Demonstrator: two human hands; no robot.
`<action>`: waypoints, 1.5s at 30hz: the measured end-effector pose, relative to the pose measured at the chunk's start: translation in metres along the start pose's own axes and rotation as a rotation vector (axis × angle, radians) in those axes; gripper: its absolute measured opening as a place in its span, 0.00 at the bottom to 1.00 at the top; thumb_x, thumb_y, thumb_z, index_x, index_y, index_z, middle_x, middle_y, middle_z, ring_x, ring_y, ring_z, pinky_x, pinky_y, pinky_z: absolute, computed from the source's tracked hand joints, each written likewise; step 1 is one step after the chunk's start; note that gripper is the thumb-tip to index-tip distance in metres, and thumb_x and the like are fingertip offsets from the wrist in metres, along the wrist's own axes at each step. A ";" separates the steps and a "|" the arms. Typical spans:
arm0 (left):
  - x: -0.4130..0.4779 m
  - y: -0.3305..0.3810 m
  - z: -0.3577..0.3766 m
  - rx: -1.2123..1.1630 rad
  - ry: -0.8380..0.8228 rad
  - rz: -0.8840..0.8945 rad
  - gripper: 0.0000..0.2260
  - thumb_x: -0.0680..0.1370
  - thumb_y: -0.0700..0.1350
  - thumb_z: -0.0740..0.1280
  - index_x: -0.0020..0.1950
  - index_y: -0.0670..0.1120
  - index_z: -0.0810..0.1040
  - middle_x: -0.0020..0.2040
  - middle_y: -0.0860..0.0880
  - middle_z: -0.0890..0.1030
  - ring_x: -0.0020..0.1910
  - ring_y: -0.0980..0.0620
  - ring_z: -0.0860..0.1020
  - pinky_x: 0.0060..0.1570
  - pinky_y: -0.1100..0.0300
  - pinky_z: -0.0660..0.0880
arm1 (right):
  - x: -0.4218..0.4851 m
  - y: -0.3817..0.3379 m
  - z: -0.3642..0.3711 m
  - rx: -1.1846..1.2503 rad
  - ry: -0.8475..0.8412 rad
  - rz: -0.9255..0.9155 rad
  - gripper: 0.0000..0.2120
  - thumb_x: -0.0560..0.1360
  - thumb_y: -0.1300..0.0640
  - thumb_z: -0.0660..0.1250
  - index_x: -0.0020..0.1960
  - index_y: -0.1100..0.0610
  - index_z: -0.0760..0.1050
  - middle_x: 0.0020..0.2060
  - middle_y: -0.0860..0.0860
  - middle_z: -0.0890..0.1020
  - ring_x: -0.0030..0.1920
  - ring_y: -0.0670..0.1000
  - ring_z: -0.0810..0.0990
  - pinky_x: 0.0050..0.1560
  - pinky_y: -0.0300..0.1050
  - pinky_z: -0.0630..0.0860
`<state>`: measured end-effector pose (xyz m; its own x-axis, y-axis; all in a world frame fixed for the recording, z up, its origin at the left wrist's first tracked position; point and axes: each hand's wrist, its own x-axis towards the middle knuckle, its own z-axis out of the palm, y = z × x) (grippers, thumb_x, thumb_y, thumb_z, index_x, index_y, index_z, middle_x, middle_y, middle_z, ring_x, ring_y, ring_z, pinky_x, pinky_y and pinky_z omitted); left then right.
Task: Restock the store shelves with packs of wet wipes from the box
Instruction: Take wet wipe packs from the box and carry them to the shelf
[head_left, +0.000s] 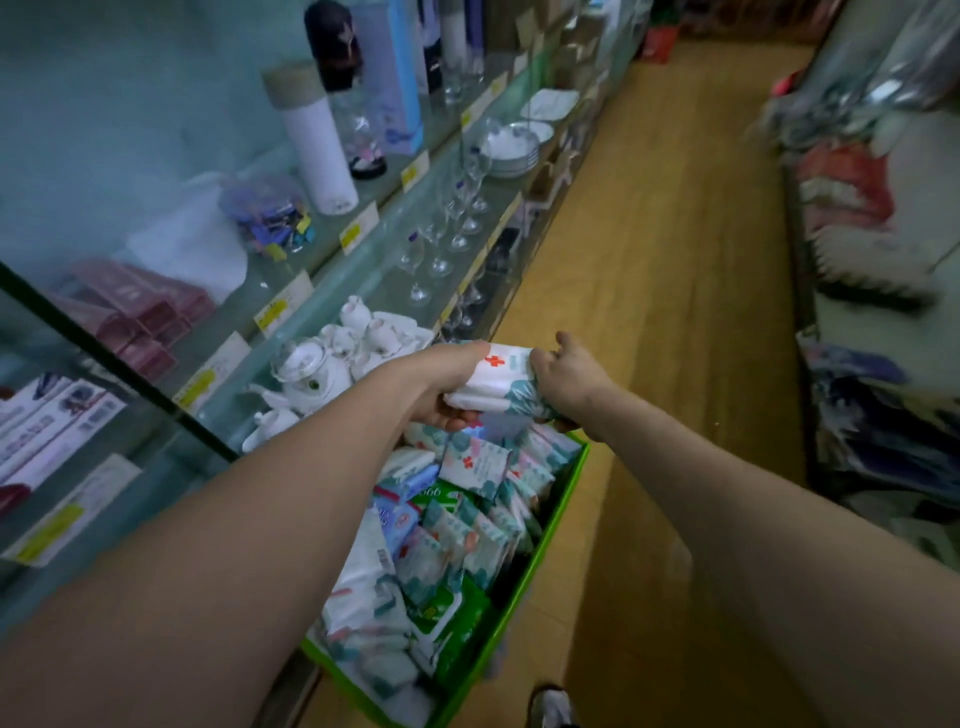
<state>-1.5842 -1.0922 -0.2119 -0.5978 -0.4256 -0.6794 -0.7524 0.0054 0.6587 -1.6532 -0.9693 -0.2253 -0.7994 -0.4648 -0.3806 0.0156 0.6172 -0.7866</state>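
Both hands (519, 384) grip soft, crinkly white wipes pack (501, 382).

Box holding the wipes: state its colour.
The box is bright green, best seen in the head view.
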 end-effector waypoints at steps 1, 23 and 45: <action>-0.008 0.010 0.003 0.008 -0.012 0.019 0.17 0.82 0.56 0.56 0.44 0.45 0.72 0.32 0.45 0.76 0.27 0.51 0.73 0.29 0.60 0.71 | -0.008 -0.004 -0.011 -0.002 0.023 -0.017 0.25 0.82 0.55 0.52 0.77 0.58 0.52 0.53 0.59 0.74 0.32 0.50 0.71 0.14 0.32 0.63; -0.246 0.237 0.230 0.398 -0.334 0.601 0.14 0.82 0.52 0.56 0.43 0.45 0.72 0.35 0.46 0.74 0.30 0.51 0.71 0.28 0.62 0.67 | -0.244 0.006 -0.338 0.003 0.698 0.038 0.18 0.81 0.49 0.56 0.66 0.56 0.71 0.44 0.56 0.79 0.40 0.53 0.79 0.26 0.41 0.70; -0.430 0.373 0.433 0.499 -0.649 1.001 0.13 0.82 0.52 0.56 0.48 0.44 0.73 0.38 0.45 0.76 0.30 0.51 0.72 0.29 0.60 0.69 | -0.428 0.035 -0.556 -0.058 1.148 0.156 0.14 0.81 0.49 0.56 0.57 0.56 0.75 0.37 0.56 0.82 0.29 0.50 0.80 0.23 0.38 0.70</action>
<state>-1.7273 -0.5154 0.1855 -0.8765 0.4733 -0.0879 0.1607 0.4598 0.8733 -1.6442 -0.3963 0.1806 -0.8664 0.4500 0.2166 0.1585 0.6590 -0.7352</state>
